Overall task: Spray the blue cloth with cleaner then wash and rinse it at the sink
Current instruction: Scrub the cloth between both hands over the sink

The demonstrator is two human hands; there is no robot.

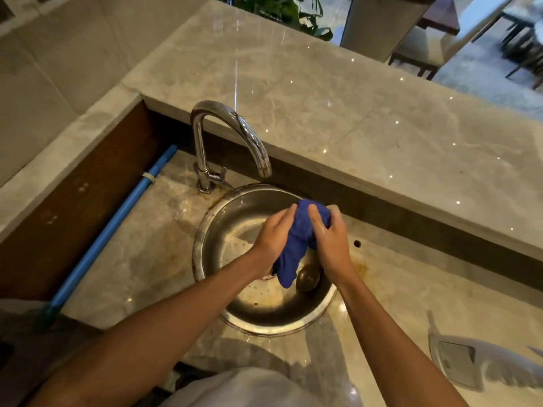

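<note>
The blue cloth [296, 245] is bunched up between both my hands above the round steel sink [264, 321]. My left hand [274, 233] grips its left side and my right hand [330, 239] grips its right side, fingers curled round the wad. A wet tail of cloth hangs down toward the drain [308, 278]. The chrome faucet [235, 133] arches over the sink's far rim; no water is visibly running from it.
A blue pipe [117, 227] runs along the wooden wall at left. A raised marble ledge [352, 113] stands behind the sink. A white object [482, 365], blurred, lies on the counter at lower right. A small hole [357, 243] is in the counter beside the sink.
</note>
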